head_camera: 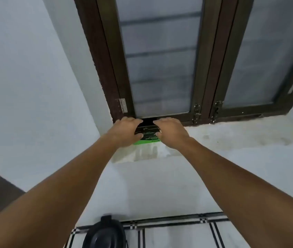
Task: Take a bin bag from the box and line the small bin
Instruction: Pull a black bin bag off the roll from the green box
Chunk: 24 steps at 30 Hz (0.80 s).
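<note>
- The box of bin bags (black with a green band along its near edge) lay on the white window sill, hard against the bottom of the dark brown window frame, with both hands on it.
- The window frame held frosted panes and stood above the sill; a pale wall ran off to the left.
- The left hand grasped the left end of the box, fingers curled over its far edge and thumb on the near side.
- The right hand grasped the right end in the same way, fingers over the top, thumb pressing the printed face.
- A black bin with its lid on stood on the tiled floor at the bottom of the view, well apart from the box.
- A small metal hinge sat on the frame's left side, just above the left hand.
</note>
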Available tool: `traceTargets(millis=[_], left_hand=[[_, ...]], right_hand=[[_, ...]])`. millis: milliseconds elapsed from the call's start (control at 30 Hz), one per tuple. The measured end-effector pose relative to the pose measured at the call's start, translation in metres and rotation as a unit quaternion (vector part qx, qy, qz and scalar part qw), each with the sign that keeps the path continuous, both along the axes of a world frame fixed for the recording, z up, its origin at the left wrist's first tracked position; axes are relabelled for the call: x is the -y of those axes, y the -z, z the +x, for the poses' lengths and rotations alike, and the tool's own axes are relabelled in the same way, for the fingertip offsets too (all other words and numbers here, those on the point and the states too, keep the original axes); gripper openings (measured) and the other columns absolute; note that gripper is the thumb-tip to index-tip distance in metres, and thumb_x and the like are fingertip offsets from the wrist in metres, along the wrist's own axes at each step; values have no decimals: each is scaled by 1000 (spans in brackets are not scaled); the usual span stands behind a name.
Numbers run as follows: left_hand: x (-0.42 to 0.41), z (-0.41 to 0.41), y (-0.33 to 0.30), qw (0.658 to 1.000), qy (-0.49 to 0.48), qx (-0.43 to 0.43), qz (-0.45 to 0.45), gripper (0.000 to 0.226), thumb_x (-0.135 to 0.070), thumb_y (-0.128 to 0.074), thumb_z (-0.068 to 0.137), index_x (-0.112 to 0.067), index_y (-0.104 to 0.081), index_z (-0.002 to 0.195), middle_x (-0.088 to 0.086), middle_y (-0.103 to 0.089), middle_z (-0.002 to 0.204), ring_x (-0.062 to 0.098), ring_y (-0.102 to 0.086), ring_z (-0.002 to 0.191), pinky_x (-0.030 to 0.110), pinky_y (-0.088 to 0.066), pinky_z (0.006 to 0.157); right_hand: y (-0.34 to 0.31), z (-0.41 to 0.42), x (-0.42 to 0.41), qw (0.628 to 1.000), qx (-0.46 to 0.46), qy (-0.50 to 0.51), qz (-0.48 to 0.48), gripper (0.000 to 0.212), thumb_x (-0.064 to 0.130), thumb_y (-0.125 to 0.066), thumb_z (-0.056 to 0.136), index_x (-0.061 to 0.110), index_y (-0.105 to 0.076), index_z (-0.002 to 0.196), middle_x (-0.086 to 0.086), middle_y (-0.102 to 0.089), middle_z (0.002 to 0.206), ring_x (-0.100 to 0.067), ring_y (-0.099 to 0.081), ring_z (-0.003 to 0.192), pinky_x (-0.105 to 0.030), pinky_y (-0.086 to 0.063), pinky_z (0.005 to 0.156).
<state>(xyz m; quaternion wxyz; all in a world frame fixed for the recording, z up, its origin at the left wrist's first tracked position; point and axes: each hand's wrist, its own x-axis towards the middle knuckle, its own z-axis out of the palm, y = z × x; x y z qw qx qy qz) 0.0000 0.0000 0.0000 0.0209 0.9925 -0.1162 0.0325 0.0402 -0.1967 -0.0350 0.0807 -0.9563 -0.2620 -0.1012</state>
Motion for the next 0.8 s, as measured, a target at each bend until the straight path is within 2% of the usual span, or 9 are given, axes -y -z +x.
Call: traceTargets(millis=[233, 300, 400, 467, 600, 633, 700, 733, 800], left_hand=[[-6, 56, 57, 997, -37, -62, 14, 61, -45, -57, 90, -26, -38, 146, 3, -55, 136, 26, -47, 122, 45, -41, 102], [-2, 71, 74, 998, -27, -54, 13, 61, -42, -58, 89, -26, -40, 145, 3, -56, 134, 26, -48, 120, 44, -41, 101], [4, 87, 97, 998, -22, -40, 40, 60, -40, -57, 87, -25, -43, 143, 4, -58, 130, 26, -51, 116, 43, -40, 97], [6, 94, 109, 996, -34, -38, 72, 61, -35, -60, 85, -24, -43, 142, 4, -57, 130, 27, -51, 118, 44, -39, 99], [12, 101, 111, 993, -70, -46, 87, 53, -30, -66, 82, -24, -51, 133, 4, -57, 123, 27, -50, 114, 44, -40, 94], [11, 101, 109, 994, -76, -42, 70, 53, -30, -68, 81, -25, -52, 131, 3, -56, 122, 27, -49, 113, 44, -41, 91], [10, 95, 106, 996, -87, -35, 8, 54, -27, -71, 79, -26, -50, 129, 2, -54, 121, 26, -48, 110, 43, -44, 87], [9, 93, 107, 995, -91, -27, -35, 53, -23, -72, 79, -27, -49, 127, 1, -54, 121, 25, -47, 109, 41, -46, 85], [9, 87, 104, 989, -101, -10, -105, 49, -15, -70, 80, -28, -49, 122, 0, -55, 120, 23, -47, 106, 38, -49, 83]], right_hand=[[44, 47, -7, 988, -131, 71, 39, 42, 31, -58, 99, 20, -53, 139, -6, -64, 130, -28, -59, 116, -44, -44, 99], [55, 60, -11, 977, -163, 115, 77, 35, 31, -56, 99, 20, -56, 132, -6, -65, 125, -28, -62, 111, -42, -46, 96], [66, 77, -18, 949, -218, 172, 146, 23, 30, -50, 101, 17, -61, 117, -8, -68, 113, -30, -63, 94, -38, -50, 82], [70, 87, -19, 942, -238, 184, 147, 21, 24, -49, 101, 16, -65, 112, -9, -70, 109, -29, -64, 89, -35, -50, 75], [78, 100, -14, 921, -296, 182, 178, 26, 7, -56, 93, 14, -73, 112, -10, -71, 107, -31, -67, 93, -40, -58, 82], [78, 103, -12, 908, -312, 182, 212, 24, 7, -57, 94, 14, -74, 110, -9, -71, 104, -30, -67, 90, -41, -59, 82], [75, 107, -10, 867, -351, 176, 308, 21, 9, -57, 97, 13, -76, 104, -8, -70, 94, -26, -64, 76, -36, -58, 66], [72, 108, -8, 842, -372, 176, 348, 19, 11, -57, 99, 14, -75, 102, -8, -69, 89, -24, -61, 69, -31, -52, 56], [61, 108, -1, 795, -426, 165, 399, 17, 15, -56, 102, 14, -72, 109, -7, -66, 85, -19, -56, 63, -23, -40, 47]])
